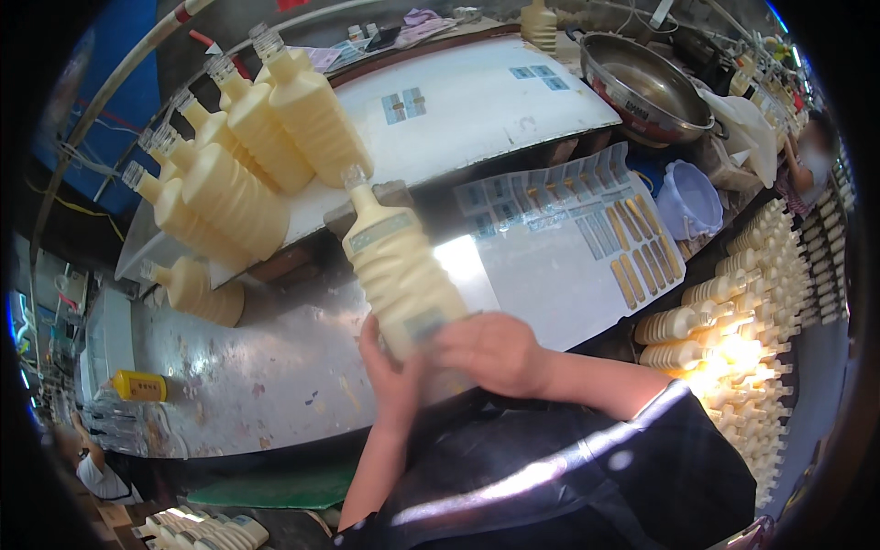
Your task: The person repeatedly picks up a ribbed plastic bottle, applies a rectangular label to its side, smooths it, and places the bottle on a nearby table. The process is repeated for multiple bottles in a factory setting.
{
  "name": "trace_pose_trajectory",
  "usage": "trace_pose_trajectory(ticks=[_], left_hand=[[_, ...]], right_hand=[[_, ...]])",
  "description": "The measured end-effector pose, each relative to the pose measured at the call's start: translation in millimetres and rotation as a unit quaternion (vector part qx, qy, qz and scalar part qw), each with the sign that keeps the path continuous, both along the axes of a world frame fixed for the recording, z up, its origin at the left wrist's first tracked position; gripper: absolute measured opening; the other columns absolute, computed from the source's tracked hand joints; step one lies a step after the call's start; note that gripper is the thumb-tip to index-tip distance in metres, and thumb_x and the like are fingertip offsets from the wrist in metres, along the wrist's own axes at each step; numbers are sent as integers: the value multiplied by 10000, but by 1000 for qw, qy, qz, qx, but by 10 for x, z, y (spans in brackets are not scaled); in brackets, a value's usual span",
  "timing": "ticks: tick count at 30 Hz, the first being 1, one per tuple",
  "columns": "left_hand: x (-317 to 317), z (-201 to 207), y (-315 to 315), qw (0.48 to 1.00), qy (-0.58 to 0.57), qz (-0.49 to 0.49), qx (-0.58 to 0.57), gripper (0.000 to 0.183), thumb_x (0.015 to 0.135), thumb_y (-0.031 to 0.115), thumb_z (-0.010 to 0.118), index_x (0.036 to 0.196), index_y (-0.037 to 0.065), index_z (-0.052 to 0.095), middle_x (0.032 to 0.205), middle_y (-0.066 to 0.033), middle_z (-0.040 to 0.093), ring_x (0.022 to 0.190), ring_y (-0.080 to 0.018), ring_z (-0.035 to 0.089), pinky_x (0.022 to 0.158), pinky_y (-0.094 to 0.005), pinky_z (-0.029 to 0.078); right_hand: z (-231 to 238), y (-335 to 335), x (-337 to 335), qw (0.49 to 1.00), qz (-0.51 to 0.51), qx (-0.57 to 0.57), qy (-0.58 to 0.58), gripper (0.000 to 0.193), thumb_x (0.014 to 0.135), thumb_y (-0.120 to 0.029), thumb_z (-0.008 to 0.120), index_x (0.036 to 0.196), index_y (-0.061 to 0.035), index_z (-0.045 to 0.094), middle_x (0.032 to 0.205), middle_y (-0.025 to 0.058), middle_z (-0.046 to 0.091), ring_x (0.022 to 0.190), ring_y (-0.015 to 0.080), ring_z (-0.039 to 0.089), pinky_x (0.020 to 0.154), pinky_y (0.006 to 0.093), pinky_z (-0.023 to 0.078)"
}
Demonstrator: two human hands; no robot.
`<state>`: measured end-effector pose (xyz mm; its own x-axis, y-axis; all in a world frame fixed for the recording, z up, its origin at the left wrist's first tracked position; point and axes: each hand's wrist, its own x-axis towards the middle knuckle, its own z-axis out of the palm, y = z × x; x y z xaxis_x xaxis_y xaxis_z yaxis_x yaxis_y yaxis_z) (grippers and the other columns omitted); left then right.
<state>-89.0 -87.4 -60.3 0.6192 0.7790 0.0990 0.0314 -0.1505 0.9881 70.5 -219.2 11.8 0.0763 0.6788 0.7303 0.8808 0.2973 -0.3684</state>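
A cream-coloured plastic bottle (403,270) with wavy sides and a clear threaded neck is tilted over the bench, its neck pointing away from me. One label strip (381,233) crosses its shoulder, and a grey-blue label (424,323) lies low on its front. My left hand (390,367) is closed round the bottle's base, thumb along the left side and the other fingers mostly hidden. At the lower label, my right hand (490,353) touches the bottle's front; its fingers are bent and smeared by motion, so their grip is unclear.
Similar bottles (312,110) stand grouped at the upper left, with one bottle (197,289) below them. Label sheets (550,192) and gold strips (628,280) lie on the bench's right. Beyond are a metal pan (646,82), a lavender bucket (687,202) and many bottles (669,325).
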Motion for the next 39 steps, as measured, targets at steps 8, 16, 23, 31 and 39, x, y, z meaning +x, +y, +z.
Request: trace_pose_trajectory(ticks=[8,16,23,31,39], left_hand=[[-17,99,72,968,63,85,229,593,814,125,779,1357,0,576,1385,-177,564,1289,-354,529,1121,-444,399],[-56,-103,143,1000,-1,18,-7,754,847,143,820,1463,-6,410,1463,-166,476,1333,-278,499,1144,-400,387],[-21,264,89,987,15,69,148,664,771,31,853,1362,18,549,1347,-128,562,1310,-287,507,1129,-412,396],[135,502,126,903,75,36,422,708,691,126,916,1314,46,590,1338,-148,500,1253,-364,494,1073,-468,417],[183,508,115,883,84,8,462,688,627,88,928,1267,54,677,1287,-137,545,1145,-335,556,932,-427,497]], right_hand=[[315,219,-204,999,13,-18,-42,181,823,-86,657,997,-41,683,929,85,675,842,260,685,700,373,533],[178,221,-109,964,-126,-126,196,267,943,-226,649,1183,-109,650,885,158,698,789,366,693,690,452,551],[-153,-57,285,864,-185,-63,463,287,945,-184,671,1190,-35,675,1115,149,709,1018,266,689,877,368,538],[-320,-1402,668,839,-475,-164,210,178,850,-110,631,983,-67,740,945,133,714,853,359,706,745,449,572],[-604,-1692,273,723,-472,-497,85,493,877,-107,605,1359,-7,574,966,191,664,727,369,683,657,467,564]])
